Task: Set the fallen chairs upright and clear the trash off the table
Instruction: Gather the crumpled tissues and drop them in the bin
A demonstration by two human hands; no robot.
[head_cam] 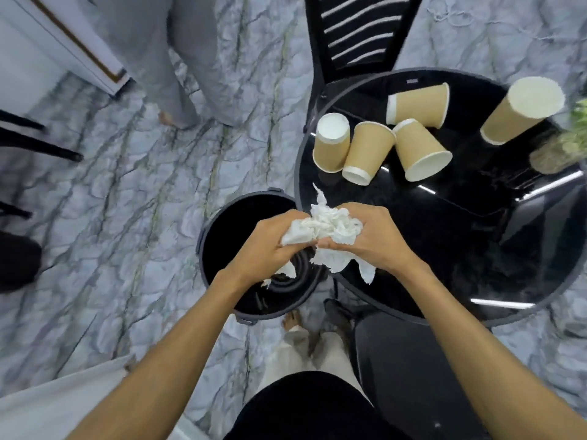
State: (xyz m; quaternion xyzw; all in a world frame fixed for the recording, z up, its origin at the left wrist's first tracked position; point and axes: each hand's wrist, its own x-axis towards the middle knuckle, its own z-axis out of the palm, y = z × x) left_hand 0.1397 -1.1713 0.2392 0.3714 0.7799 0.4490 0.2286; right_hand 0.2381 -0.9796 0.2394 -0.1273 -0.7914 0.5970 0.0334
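Marble-patterned floor [133, 173], second person's grey trouser legs [178, 68], small green plant [568, 144] at right edge

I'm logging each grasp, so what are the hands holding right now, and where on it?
Both the left hand and the right hand clutch one wad of crumpled white tissue paper, each gripping a side of the bunch, with loose ends hanging below.

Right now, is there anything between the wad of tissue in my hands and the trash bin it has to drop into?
Nothing visible blocks it. The left hand and right hand hold the crumpled tissue at the table edge, partly over the open black bin. The bin has no lid on, and its mouth is open below the left hand.
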